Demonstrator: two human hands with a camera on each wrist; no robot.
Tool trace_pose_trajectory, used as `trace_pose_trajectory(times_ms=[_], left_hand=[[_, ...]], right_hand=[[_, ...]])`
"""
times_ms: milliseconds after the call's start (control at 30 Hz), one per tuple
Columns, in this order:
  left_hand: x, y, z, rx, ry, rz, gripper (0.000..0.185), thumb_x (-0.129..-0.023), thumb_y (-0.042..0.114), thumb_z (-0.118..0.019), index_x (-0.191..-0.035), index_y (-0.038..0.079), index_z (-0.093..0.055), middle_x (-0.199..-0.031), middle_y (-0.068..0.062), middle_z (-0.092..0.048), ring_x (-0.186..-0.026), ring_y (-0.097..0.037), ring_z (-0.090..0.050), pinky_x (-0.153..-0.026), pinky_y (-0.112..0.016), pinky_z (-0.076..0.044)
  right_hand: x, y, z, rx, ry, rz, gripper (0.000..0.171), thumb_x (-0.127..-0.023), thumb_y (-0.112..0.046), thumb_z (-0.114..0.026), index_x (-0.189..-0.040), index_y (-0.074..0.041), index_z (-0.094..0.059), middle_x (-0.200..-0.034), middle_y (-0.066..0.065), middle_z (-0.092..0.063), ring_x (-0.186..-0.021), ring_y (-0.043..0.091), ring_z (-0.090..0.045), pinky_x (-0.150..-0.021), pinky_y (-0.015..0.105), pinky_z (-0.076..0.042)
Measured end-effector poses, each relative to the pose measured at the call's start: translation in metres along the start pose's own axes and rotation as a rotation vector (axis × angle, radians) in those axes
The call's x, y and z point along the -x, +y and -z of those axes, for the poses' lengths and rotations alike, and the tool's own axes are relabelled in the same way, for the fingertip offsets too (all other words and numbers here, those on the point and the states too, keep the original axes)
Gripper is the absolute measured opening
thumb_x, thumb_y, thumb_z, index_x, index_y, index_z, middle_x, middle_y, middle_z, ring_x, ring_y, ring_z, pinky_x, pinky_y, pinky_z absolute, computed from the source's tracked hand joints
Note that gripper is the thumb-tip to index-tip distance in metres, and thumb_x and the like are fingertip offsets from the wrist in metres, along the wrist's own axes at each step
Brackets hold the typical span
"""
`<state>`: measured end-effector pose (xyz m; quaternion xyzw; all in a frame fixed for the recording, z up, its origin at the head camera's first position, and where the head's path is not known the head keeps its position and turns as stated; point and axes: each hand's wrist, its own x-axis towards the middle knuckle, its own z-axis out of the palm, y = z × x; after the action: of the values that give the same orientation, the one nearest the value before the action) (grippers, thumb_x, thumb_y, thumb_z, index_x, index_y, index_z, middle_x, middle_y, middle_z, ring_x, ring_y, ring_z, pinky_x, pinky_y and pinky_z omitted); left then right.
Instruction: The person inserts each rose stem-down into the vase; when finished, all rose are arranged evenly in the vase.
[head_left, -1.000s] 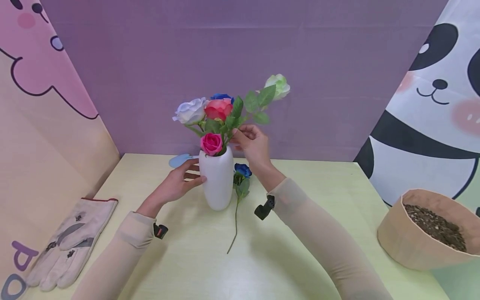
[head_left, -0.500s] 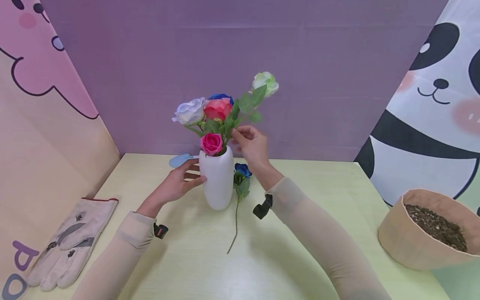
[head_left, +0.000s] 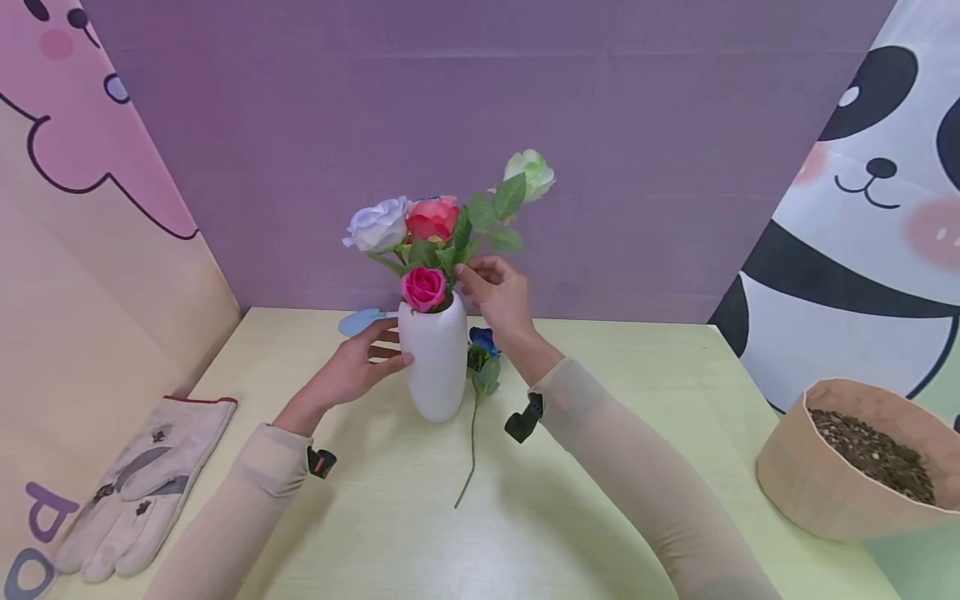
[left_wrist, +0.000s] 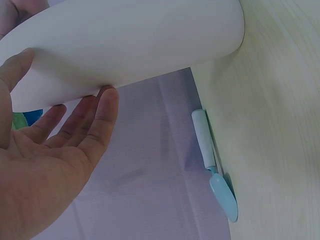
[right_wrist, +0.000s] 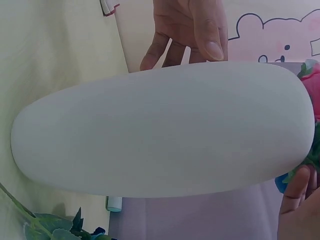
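Note:
A white vase (head_left: 435, 357) stands upright on the pale table (head_left: 585, 467), also seen as the white vase (left_wrist: 125, 45) and the white vase (right_wrist: 165, 130). It holds a pale lilac rose (head_left: 377, 224), a coral rose (head_left: 433, 217) and a deep pink rose (head_left: 423, 287). My right hand (head_left: 491, 287) pinches the stem of a white-green rose (head_left: 529, 169) just above the vase mouth. My left hand (head_left: 358, 364) rests straight fingers against the vase's left side, with those fingertips (left_wrist: 102, 100) on its wall. A blue rose (head_left: 483, 342) lies on the table behind the vase.
A pair of work gloves (head_left: 142, 483) lies at the left table edge. A paper bag of soil (head_left: 855, 458) sits at the right. A light blue trowel (head_left: 360, 319) lies against the back wall, also shown as the trowel (left_wrist: 215, 170).
My right hand has lowered the white-green rose and swung it left toward the other flowers. The left hand has stayed on the vase.

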<state>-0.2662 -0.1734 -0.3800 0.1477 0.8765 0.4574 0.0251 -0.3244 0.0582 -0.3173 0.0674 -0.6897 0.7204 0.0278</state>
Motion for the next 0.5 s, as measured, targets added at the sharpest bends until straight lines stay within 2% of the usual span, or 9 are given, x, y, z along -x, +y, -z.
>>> trace_pose_trajectory(times_ms=[200,300,433,500], left_hand=[[0.0005,-0.0009,-0.0002,0.005,-0.008,0.004,0.068,-0.095,0.036,-0.068,-0.152,0.017,-0.036,-0.143,-0.014,-0.052,-0.126,-0.037,-0.060,-0.099,-0.049,-0.056],[0.0005,-0.0013,-0.0002,0.004,-0.009,0.002,0.069,-0.095,0.037,-0.068,-0.152,0.017,-0.036,-0.143,-0.014,-0.052,-0.126,-0.038,-0.060,-0.099,-0.049,-0.056],[-0.0003,-0.0018,0.0001,0.001,-0.005,-0.003,0.069,-0.095,0.036,-0.068,-0.152,0.016,-0.036,-0.142,-0.015,-0.053,-0.125,-0.038,-0.061,-0.099,-0.049,-0.057],[-0.0008,-0.0022,0.0003,0.001,-0.004,-0.002,0.068,-0.095,0.036,-0.068,-0.152,0.016,-0.036,-0.142,-0.014,-0.053,-0.125,-0.037,-0.061,-0.099,-0.048,-0.057]], right_hand=[[0.0009,0.0022,-0.0010,-0.059,0.017,0.041,0.020,-0.092,-0.028,-0.073,-0.101,-0.013,-0.063,-0.086,-0.005,-0.067,-0.075,0.010,-0.069,-0.083,0.049,-0.057],[0.0005,0.0028,-0.0018,-0.079,0.030,0.055,0.019,-0.092,-0.027,-0.073,-0.101,-0.013,-0.063,-0.085,-0.004,-0.067,-0.074,0.009,-0.070,-0.077,0.042,-0.059],[-0.0001,0.0025,-0.0028,-0.068,0.036,0.051,0.020,-0.092,-0.029,-0.074,-0.101,-0.013,-0.066,-0.085,-0.003,-0.068,-0.074,0.010,-0.071,-0.064,0.026,-0.058],[-0.0006,0.0024,-0.0032,-0.043,0.035,0.040,0.020,-0.091,-0.029,-0.074,-0.101,-0.012,-0.068,-0.086,-0.003,-0.070,-0.075,0.010,-0.069,-0.063,0.024,-0.057]])
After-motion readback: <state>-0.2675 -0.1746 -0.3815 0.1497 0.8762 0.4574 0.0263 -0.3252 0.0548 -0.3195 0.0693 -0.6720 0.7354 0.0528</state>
